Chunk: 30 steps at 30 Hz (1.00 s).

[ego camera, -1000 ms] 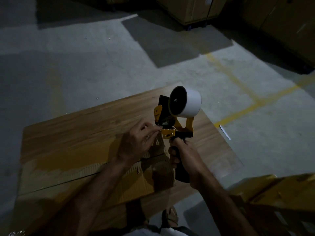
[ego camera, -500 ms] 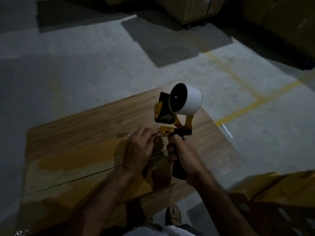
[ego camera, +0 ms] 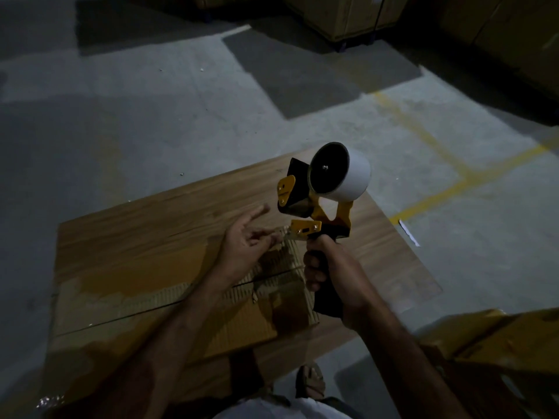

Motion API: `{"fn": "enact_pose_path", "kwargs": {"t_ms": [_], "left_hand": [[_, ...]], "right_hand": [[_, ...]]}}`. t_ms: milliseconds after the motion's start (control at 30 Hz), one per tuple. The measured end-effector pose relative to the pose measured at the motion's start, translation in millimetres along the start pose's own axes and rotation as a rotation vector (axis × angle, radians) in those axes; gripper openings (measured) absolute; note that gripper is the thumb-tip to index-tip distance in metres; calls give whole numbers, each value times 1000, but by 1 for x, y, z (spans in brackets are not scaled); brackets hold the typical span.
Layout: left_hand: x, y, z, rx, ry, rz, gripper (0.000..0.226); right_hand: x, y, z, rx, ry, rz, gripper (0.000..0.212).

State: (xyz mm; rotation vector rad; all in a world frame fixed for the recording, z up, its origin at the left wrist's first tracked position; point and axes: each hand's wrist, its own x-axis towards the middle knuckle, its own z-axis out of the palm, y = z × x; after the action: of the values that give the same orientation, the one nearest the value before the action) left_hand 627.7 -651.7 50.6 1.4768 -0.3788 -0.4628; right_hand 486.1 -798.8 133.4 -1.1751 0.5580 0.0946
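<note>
A yellow and black tape dispenser [ego camera: 311,204] with a white tape roll [ego camera: 348,173] stands upright over a flat package. My right hand [ego camera: 326,270] grips its black handle. My left hand [ego camera: 245,240] is just left of the dispenser's yellow blade plate. Its thumb and a finger pinch the clear tape end [ego camera: 281,235] at the blade, while the other fingers stretch out. The package [ego camera: 151,237] has a wood-grain face with cardboard [ego camera: 211,300] taped over its near part and lies on the concrete floor.
Grey concrete floor [ego camera: 181,116] with yellow painted lines [ego camera: 453,182] surrounds the package. Stacked cardboard boxes [ego camera: 348,13] stand at the back and back right. A yellow-taped box [ego camera: 499,343] lies at the near right. My sandalled foot [ego camera: 310,382] is below the package edge.
My left hand has opened some fingers outward and shifted slightly left of the blade. The dispenser stays upright in my right hand, almost unmoved.
</note>
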Motion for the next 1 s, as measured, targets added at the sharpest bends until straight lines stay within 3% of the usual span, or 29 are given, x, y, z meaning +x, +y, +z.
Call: {"fn": "enact_pose_path", "kwargs": {"t_ms": [200,433,533,567,667,767,1000], "left_hand": [[15,-2,-2,38,-33,37,19],[13,-2,4,112,11,136,23],[16,-4,-1,165,63,120,12],[18,-5,-4,176,59,104,5],[24,-8,-15,263,37,83,18],[29,-11,-26,351,10,100,15],[28,-1,-34,478,-104,318,7]], "right_hand": [[-3,-2,2,32,-27,34,20],[-7,-11,5,341,-159,94,31],[-7,-12,6,367,-168,123,24],[-7,-11,5,364,-161,131,22],[-5,-13,0,355,-145,146,21],[-4,-17,-5,339,-145,163,25],[-3,-25,-13,511,-213,261,27]]}}
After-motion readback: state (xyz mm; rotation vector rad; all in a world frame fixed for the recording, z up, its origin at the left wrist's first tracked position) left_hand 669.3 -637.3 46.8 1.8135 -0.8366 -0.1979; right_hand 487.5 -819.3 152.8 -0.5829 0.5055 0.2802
